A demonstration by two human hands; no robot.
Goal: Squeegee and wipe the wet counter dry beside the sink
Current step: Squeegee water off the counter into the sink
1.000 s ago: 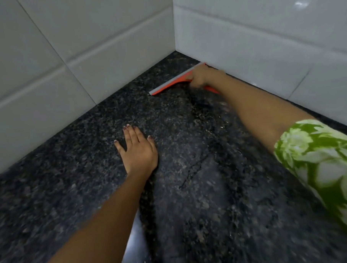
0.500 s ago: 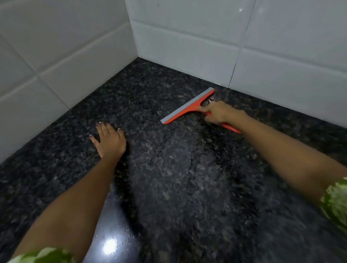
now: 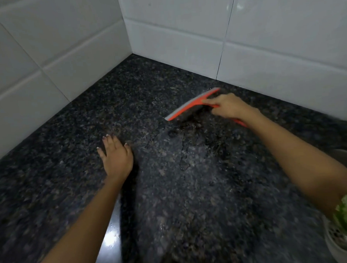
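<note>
Your right hand (image 3: 230, 107) grips the handle of the orange squeegee (image 3: 191, 104) on the dark speckled counter (image 3: 70, 155), near the white tiled wall (image 3: 264, 47) at the back. The blade's long axis runs diagonally, its far end toward the wall at upper right, its near end toward lower left; the handle points back along your forearm. Water beads on the stone just below the blade. Your left hand (image 3: 116, 155) lies flat, fingers spread, grasping nothing.
</note>
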